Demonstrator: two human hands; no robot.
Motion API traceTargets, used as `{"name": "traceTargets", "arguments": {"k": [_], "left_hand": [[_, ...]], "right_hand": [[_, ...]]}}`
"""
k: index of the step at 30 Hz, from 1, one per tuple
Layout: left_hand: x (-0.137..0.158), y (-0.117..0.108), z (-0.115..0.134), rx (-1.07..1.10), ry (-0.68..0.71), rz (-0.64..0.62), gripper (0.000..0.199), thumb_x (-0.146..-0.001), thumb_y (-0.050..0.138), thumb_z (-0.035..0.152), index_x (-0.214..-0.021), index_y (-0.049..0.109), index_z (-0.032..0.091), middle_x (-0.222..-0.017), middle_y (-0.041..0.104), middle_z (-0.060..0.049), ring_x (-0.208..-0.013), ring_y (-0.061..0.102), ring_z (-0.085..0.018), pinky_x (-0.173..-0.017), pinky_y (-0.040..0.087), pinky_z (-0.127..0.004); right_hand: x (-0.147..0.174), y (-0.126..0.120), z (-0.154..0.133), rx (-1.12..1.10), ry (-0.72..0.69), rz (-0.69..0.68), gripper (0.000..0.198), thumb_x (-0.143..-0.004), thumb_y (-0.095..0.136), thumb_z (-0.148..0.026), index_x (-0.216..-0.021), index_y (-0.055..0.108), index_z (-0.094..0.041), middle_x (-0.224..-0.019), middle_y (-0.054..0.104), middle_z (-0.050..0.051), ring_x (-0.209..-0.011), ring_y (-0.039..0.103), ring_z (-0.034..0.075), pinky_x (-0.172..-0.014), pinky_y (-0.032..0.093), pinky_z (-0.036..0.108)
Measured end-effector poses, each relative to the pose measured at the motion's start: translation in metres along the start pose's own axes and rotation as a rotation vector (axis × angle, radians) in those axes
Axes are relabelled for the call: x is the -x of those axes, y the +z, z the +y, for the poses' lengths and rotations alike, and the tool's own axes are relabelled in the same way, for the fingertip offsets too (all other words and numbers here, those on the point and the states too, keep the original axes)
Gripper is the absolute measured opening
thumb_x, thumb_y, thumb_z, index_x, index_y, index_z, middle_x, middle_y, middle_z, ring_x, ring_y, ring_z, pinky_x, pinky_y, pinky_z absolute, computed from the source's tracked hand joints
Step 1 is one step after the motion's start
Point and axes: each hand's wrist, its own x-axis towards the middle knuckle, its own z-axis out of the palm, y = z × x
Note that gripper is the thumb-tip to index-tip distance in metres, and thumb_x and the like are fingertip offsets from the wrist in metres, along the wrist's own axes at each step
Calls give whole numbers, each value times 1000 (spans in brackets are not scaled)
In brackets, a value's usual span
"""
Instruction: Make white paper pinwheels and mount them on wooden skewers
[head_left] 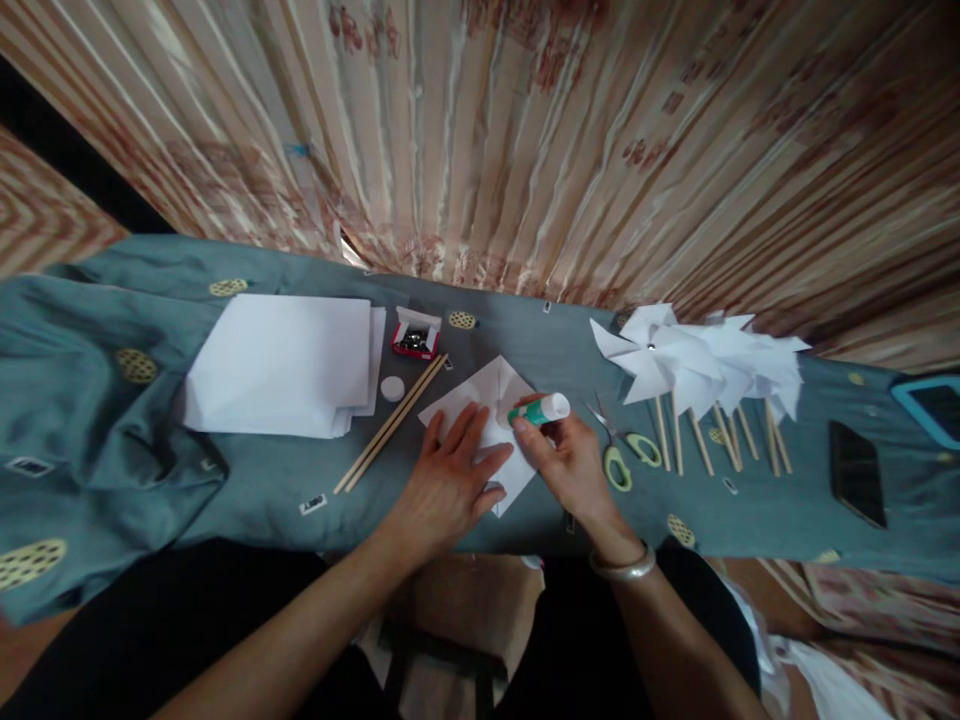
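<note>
Clasping a glue stick (534, 410), the right grip (576, 465) overhung the paper square (517, 470); the left grip (447, 482) lay splayed across it.

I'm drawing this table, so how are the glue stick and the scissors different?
The glue stick is in the right hand, but the scissors lie on the cloth. The glue stick is a thick tube, while the scissors have thin blades and two looped handles spread apart. Both have some green on them.
</note>
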Motion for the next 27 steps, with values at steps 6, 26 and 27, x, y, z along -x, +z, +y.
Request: {"name": "traceTargets", "arguments": {"k": [6, 26, 27], "left_hand": [[0, 0, 1, 16, -4, 1, 48, -87, 62, 41, -133, 55, 27, -153, 36, -19, -144, 26, -35, -114, 19, -62], [0, 2, 3, 41, -13, 20, 52, -84, 66, 36, -134, 53, 25, -152, 37, -19, -144, 27, -36, -113, 20, -63], [0, 2, 2, 45, -14, 27, 52, -84, 66, 36, -133, 53, 25, -153, 36, -19, -144, 27, -37, -114, 20, -63]], "right_hand": [[0, 1, 1, 112, -53, -6, 29, -86, 60, -43, -101, 62, -19, -85, 72, 5, -72, 66, 20, -70, 51, 33], [2, 9, 1, 225, -60, 14, 31, -88, 58, -47, -102, 61, -20, -87, 71, 6, -75, 67, 22, -72, 51, 34], [2, 9, 0, 227, -65, 10, 30, -88, 58, -47, -102, 61, -21, -88, 72, 6, -76, 67, 21, -72, 51, 34]]}}
